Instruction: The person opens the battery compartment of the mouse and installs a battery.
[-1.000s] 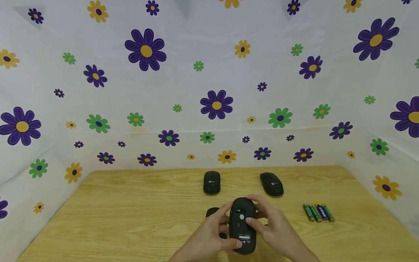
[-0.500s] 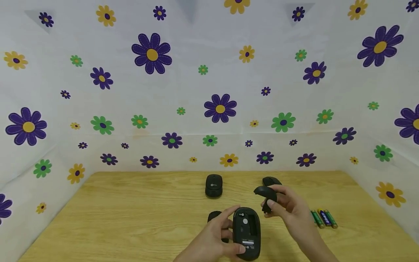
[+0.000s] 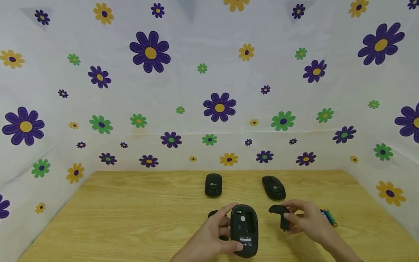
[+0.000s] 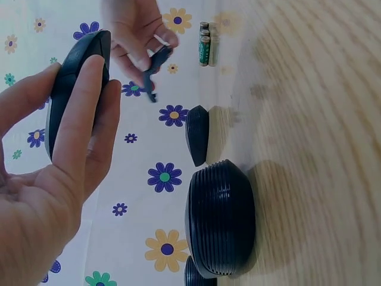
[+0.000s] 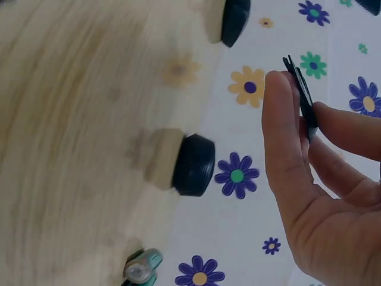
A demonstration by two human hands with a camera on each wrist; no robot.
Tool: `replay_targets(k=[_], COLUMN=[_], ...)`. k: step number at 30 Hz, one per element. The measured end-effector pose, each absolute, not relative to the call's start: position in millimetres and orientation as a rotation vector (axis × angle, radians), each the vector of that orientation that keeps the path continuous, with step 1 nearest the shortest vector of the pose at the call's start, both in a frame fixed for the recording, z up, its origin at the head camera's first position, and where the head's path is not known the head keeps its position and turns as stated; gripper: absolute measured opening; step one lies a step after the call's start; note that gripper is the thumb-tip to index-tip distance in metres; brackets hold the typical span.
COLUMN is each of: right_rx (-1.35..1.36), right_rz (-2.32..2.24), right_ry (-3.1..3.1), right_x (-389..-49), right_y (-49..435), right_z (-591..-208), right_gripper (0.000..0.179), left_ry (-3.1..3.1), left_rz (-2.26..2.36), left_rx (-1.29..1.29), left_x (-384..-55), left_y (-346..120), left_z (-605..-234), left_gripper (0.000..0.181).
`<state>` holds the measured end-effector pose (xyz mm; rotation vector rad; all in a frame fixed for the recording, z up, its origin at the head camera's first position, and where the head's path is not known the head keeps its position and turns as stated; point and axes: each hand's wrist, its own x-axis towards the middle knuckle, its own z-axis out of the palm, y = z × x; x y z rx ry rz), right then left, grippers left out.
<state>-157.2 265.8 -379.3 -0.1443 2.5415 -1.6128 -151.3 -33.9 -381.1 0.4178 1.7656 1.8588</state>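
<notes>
My left hand (image 3: 209, 236) grips a black computer mouse (image 3: 240, 233) by its edges, underside toward me, thumb on the lower part. A dark rectangular battery slot lies uncovered on the mouse's right side. To the right of it, my right hand (image 3: 309, 222) pinches the mouse's black battery cover (image 3: 284, 217), a curved piece with a straight tab, between thumb and fingers. Thin and edge-on, the cover (image 5: 305, 98) also shows in the right wrist view. Cover and mouse are apart, both held above the table.
Two black mice stand at the back, one in the middle (image 3: 213, 185) and one to the right (image 3: 274, 187). Another mouse (image 3: 212, 213) is mostly hidden behind my left hand. Batteries (image 3: 330, 217) lie on the wooden table (image 3: 131, 214), partly behind my right hand. A flowered sheet (image 3: 183, 83) encloses the table.
The right hand has taken the battery cover off the mouse, uncovering the slot, and carried it to the right, then slightly lower. The left hand still holds the mouse in nearly the same place.
</notes>
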Motion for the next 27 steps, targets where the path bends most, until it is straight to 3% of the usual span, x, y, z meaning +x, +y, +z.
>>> replay_targets(k=[27], right_rx=[-0.122], right_rz=[-1.064], right_ry=[2.811], right_x=[-177.7], right_y=[284.5], right_z=[-400.1], right_gripper=[0.010], left_ry=[1.748], left_rz=[1.896], left_rx=[0.469], left_x=[-151.2], left_y=[-37.0], left_z=[-378.5], left_gripper=[0.088])
